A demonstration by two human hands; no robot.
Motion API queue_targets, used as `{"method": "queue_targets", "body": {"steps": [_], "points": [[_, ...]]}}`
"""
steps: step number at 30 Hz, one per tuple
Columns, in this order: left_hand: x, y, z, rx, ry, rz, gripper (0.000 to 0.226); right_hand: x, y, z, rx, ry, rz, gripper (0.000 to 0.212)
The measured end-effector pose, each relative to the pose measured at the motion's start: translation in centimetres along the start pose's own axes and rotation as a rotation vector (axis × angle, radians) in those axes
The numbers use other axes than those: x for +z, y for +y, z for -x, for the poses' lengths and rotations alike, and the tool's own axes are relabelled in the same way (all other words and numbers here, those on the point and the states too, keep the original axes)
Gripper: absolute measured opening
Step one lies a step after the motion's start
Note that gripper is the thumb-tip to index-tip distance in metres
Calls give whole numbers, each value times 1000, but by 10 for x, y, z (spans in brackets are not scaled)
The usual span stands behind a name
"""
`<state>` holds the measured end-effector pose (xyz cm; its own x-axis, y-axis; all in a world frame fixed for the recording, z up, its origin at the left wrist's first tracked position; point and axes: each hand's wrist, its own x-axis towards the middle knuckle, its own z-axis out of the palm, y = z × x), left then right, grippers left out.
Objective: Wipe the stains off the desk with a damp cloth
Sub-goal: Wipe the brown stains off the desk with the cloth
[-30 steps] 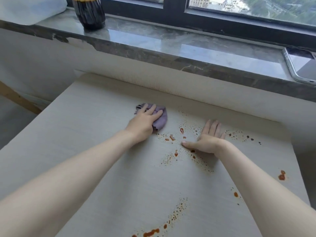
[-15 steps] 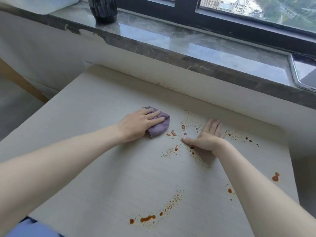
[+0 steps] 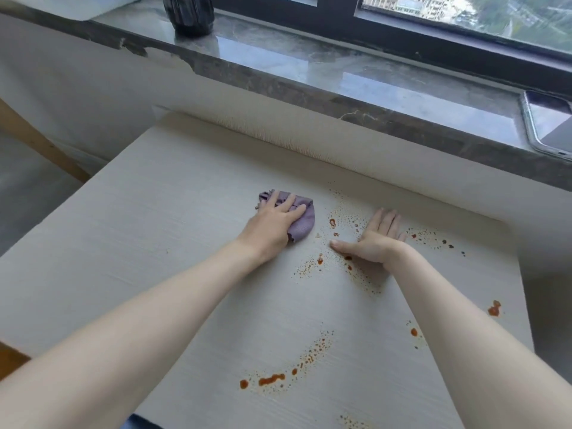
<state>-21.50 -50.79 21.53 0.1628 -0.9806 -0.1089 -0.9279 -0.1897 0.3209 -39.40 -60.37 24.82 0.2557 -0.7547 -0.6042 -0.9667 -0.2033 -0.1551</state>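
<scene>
A small purple cloth (image 3: 301,222) lies bunched on the pale desk (image 3: 154,230), and my left hand (image 3: 272,226) presses down on it with straight fingers. My right hand (image 3: 376,239) lies flat, palm down, on the desk to the right of the cloth. Orange-red stains (image 3: 332,223) speckle the surface between the two hands and under my right wrist. An arc of larger stains (image 3: 272,379) sits near the front edge, and single blots (image 3: 494,308) lie at the right.
A dark marble windowsill (image 3: 340,72) runs behind the desk. A black vase (image 3: 190,13) stands on it at the left and a phone (image 3: 549,122) lies on it at the far right. A wooden bar (image 3: 37,140) slants at the left.
My left hand has slid the cloth a little sideways next to the stains. A blot beside the cloth has faded. My right hand has stayed flat in place. The camera has shifted.
</scene>
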Motion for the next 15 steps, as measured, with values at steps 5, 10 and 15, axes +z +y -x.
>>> {"method": "queue_targets", "body": {"steps": [5,10,15], "points": [[3,-22,25,252,-77,-84,68,1,0,-2,6,11,14,138],[-8,-19,10,59,5,-22,65,0,0,0,0,-1,14,136],[4,-12,42,295,-61,-76,64,1,0,-1,8,8,18,137]]}}
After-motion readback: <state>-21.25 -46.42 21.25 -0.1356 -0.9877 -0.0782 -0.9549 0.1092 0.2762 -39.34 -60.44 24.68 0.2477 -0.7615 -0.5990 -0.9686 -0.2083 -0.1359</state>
